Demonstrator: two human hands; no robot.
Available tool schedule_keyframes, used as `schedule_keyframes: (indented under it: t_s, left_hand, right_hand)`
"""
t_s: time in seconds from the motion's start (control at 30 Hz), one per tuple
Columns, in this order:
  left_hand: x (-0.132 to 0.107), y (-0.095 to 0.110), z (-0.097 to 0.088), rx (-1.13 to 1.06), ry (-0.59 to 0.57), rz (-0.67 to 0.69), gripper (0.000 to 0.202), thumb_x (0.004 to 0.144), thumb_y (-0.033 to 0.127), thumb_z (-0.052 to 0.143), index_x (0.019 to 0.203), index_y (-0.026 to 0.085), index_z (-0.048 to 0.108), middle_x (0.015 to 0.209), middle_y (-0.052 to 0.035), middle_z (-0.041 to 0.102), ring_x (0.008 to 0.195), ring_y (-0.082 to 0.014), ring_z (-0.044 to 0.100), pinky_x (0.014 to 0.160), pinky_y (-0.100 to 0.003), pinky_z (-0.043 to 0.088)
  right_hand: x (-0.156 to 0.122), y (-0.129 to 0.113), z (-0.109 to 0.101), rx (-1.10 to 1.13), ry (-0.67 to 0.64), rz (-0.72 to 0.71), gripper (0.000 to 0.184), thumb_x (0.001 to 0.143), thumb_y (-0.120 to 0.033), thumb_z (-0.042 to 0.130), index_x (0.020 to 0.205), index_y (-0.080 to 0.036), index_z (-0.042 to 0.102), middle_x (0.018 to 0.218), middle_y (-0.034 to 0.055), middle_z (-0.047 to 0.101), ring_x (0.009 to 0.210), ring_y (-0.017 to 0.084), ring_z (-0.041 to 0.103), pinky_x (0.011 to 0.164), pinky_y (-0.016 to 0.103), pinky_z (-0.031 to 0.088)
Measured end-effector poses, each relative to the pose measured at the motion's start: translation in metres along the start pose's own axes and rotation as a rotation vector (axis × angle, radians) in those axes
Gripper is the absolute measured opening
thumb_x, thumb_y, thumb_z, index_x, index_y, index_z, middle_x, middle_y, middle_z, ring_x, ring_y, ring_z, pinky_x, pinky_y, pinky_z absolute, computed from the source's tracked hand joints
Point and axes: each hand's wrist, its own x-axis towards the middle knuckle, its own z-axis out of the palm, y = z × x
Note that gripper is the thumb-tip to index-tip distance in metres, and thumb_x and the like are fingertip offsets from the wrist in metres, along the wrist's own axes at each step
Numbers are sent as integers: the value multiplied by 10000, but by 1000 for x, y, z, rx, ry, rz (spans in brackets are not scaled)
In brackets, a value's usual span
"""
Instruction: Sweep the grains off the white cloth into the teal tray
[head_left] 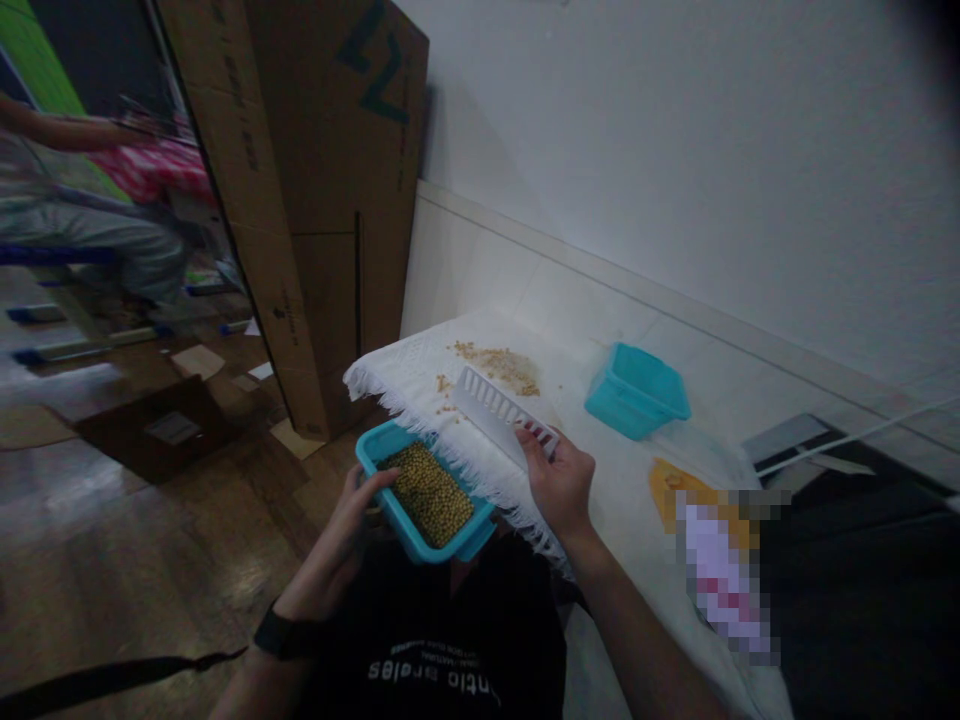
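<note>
My left hand [365,497] grips the rim of a blue plastic container [429,552], its thumb over the edge. Small round yellowish-green beans [431,492] fill much of it. The container is held at the table's front edge, close to my body. In my right hand [559,487] is a light-coloured slotted plastic piece [487,400], tilted over the white cloth, with a row of slots along one side. Beyond it a patch of loose beans and smaller grains [502,365] lies spread on the cloth. My right fingertips are partly hidden behind the slotted piece.
A fringed white cloth [420,350] covers the table. A second blue container [637,395] stands on the right, with an orange-yellow item [667,490] nearer me. A tall cardboard box [337,180] rises at the left, and another person's arm [60,130] shows beyond it.
</note>
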Motion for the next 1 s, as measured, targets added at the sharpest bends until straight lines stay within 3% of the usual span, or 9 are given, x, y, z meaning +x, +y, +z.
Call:
schedule_keyframes:
  t_s: [0.47, 0.77, 1.0]
  left_hand:
    - [4, 2, -3, 16, 29, 5, 673, 837, 502, 868, 1409, 318, 564, 1077, -83, 742, 819, -278, 776, 698, -411, 646]
    - [13, 15, -19, 18, 37, 21, 738, 807, 542, 897, 1410, 323, 533, 1099, -74, 715, 847, -280, 770, 712, -405, 648]
    - [19, 15, -28, 22, 7, 80, 815, 808, 561, 914, 1473, 329, 505, 1211, -79, 717, 875, -262, 773, 739, -408, 659]
  right_hand:
    - [1, -6, 6, 50, -39, 21, 574, 959, -728, 707, 939, -182, 881, 801, 98, 859, 676, 259, 784, 630, 317, 603]
    - [1, -14, 14, 71, -43, 28, 567, 956, -727, 710, 882, -186, 861, 803, 107, 857, 718, 278, 794, 685, 338, 627]
    - [-2, -15, 21, 56, -1, -6, 517, 976, -663, 718, 857, -178, 851, 765, 100, 845, 672, 258, 784, 631, 310, 601]
